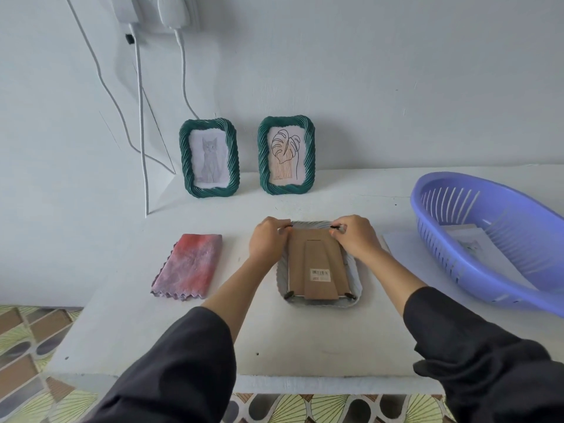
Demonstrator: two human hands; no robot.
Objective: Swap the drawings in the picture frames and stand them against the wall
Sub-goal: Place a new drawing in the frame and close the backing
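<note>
Two black clips (285,229) pinched, my left hand (267,239) and right hand (355,238) one each, at wall-side corners of face-down picture frame (317,254); long axis points at wall (366,87), frame lying well short.

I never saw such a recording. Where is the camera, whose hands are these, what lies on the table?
No machine here: one camera on a person's head looks down at the wearer's own hands. The left hand and right hand each pinch a black clip on the cardboard back of a pale frame lying face down on the white table. At the wall stand two green frames, with a cat drawing and a leaf drawing. A folded pink cloth lies left, a purple basket holding papers right.
</note>
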